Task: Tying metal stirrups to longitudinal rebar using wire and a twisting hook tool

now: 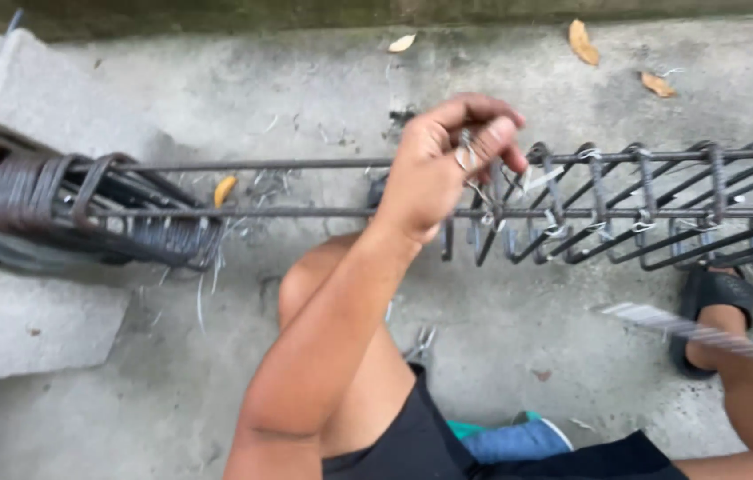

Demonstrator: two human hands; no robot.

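Tie wire (474, 173) is pinched in the left hand (434, 173), fingers closed on it at a stirrup (494, 209) of the rebar cage (643, 209), which lies level across concrete blocks (30, 98). Untied stirrups (83, 209) are bunched at the far end (kept on the bars). Right hand not visible. No containers seen.

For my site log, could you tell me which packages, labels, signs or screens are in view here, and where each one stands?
None in view: only a left hand on tie wire at a rebar cage, loose stirrups, concrete blocks and dry leaves.
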